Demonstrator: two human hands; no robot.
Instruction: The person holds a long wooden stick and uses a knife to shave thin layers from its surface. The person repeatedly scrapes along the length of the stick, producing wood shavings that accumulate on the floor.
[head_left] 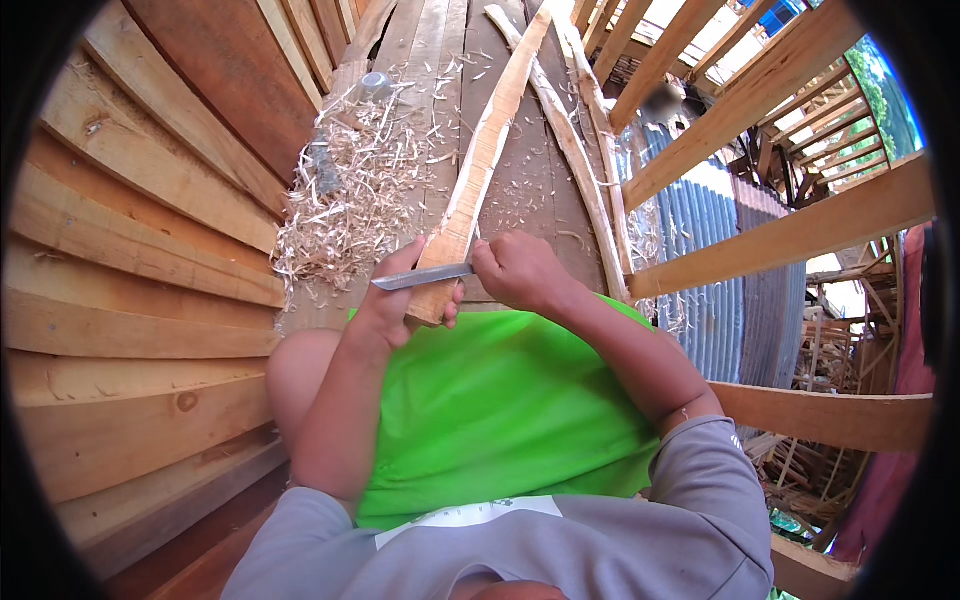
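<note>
A long, roughly hewn piece of wood (482, 160) runs from my lap away along the plank floor, its near end wide and its far end narrow. My left hand (392, 297) is wrapped round the wood close to its near end. In my right fist (514, 270) is the handle of a knife (425, 276), mostly hidden by the fingers. The blade lies crosswise over the wood, its tip reaching left over my left hand. Bright green cloth (510, 400) covers my lap under both forearms.
Curled wood shavings (350, 200) heap on the floor at the left, with a clear cup (375, 86) among them. A second thin strip of wood (565, 130) lies to the right. A plank wall (150, 270) bounds the left; a wooden railing (790, 225) and corrugated metal (700, 250) stand right.
</note>
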